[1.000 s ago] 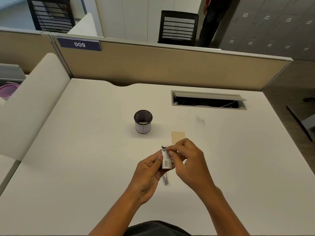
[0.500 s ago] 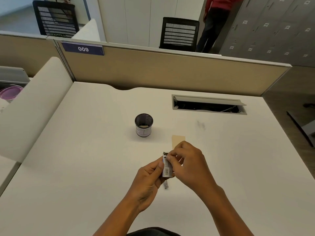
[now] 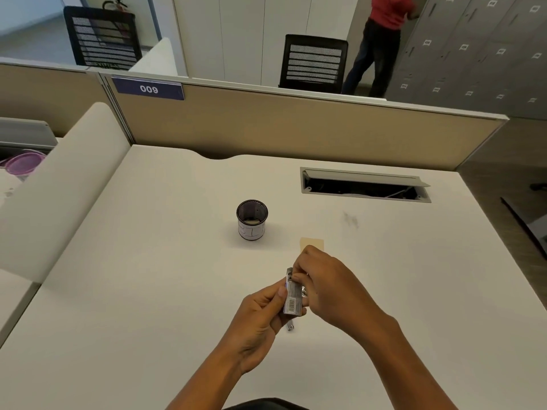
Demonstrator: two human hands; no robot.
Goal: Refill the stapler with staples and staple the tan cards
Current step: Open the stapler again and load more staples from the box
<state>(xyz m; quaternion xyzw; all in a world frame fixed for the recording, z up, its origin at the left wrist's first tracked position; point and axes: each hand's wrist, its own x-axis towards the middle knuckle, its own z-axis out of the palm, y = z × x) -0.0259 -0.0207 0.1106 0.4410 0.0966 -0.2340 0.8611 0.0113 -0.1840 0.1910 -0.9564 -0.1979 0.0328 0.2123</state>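
A white surface met a tan partition labelled 009. Beyond it, at twelve o'clock, stood black mesh chairs; grey lockers filled two o'clock.

right hand fingers shifted up staple box

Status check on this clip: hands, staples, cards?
Left hand grips staple box; right hand pinches at its top. Tan cards flat on desk, untouched. Stapler mostly hidden beneath hands. Nothing obstructing.
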